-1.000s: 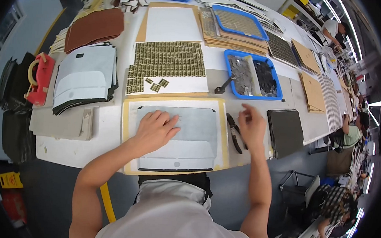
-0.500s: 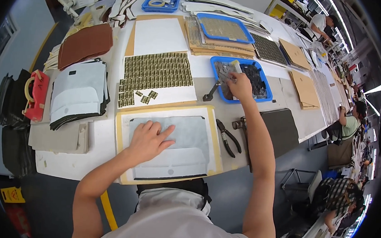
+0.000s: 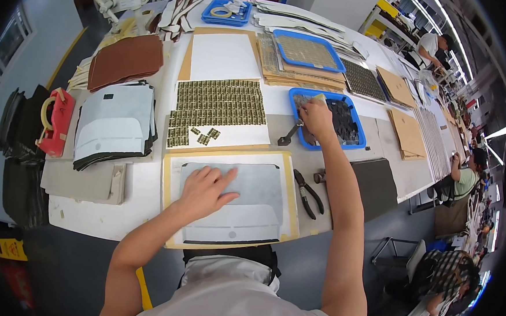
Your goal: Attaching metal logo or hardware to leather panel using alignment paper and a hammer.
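My left hand (image 3: 207, 189) rests on a pale blue-grey panel (image 3: 257, 190) with dark edges, its fingers apart. The panel lies on a yellow-edged white board (image 3: 288, 218). My right hand (image 3: 316, 118) reaches into the left, grey-filled part of a blue tray (image 3: 359, 138); its fingers are bent together, and whatever they hold is hidden. Dark pieces (image 3: 348, 120) fill the tray's right part. Pliers (image 3: 307, 196) lie beside the board, and a black hand tool (image 3: 288, 136) lies by the tray. A sheet of small olive-gold patches (image 3: 216, 103) is above the board.
A stack of white-faced panels (image 3: 110, 123), brown sheets (image 3: 125, 60) and a red tape dispenser (image 3: 55, 128) stand at left. Dark sheets (image 3: 370, 188) and kraft board (image 3: 405, 132) lie at right; blue trays (image 3: 309, 48) farther back. Co-workers (image 3: 460, 176) sit along the right.
My right hand has moved from beside the board up into the blue tray. My left hand stays on the panel. The whole view has shifted slightly.
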### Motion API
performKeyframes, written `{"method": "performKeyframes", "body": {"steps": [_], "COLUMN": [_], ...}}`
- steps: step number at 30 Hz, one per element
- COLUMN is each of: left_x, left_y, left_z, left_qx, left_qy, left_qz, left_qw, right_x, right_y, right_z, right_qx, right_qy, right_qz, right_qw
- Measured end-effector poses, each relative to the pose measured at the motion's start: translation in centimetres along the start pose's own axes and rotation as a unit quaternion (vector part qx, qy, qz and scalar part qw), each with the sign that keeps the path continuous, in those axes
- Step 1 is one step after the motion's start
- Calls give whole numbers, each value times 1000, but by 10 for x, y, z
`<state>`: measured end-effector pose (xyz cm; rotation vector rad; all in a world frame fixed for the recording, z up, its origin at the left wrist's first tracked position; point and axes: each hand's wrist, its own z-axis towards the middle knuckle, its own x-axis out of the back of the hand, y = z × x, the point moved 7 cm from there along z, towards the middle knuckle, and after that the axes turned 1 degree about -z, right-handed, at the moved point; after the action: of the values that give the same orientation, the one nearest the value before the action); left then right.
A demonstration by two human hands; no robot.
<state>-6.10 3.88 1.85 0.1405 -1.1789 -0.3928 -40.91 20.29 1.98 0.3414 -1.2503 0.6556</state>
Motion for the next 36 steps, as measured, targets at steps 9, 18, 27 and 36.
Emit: {"method": "performKeyframes", "body": {"steps": [9,18,27,36], "left_x": [2,8,5,10], "left_y": [0,-10,-26,-33], "left_z": [-6,-14,-6,-7], "left_qx": [0,71,142,171], "left_qy": [30,81,36,10], "left_qz": [-18,-16,-144,-188], "left_qw": [999,994,979,967], "right_x": [10,51,44,-5], "right_y": [51,24,-162,-189], "right_z": [-17,-65,-154,-173], "right_qx": [-272,-208,-129,-170], "right_qy": [29,66,-146,-222], "right_qz": [397,708,680,595], "right_qw": [876,671,707,754]}}
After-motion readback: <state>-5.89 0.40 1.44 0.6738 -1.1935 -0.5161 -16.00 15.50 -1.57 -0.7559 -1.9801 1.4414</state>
